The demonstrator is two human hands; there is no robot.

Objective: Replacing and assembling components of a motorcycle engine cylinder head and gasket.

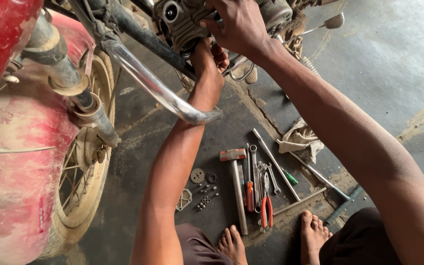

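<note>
A dusty red motorcycle fills the left and top, with its engine [182,19] at the top centre. My left hand [208,61] reaches up under the engine, fingers curled against its underside; what they grip is hidden. My right hand [239,24] rests on top of the engine with its fingers spread over the metal casing. A chrome crash bar [158,88] curves in front of my left forearm.
The front wheel [82,167] and red mudguard [20,162] stand at left. On the dark floor lie a hammer [236,181], red-handled pliers [266,206], several wrenches, a small sprocket [198,175], bolts and a rag [299,140]. My bare feet [315,235] are at the bottom.
</note>
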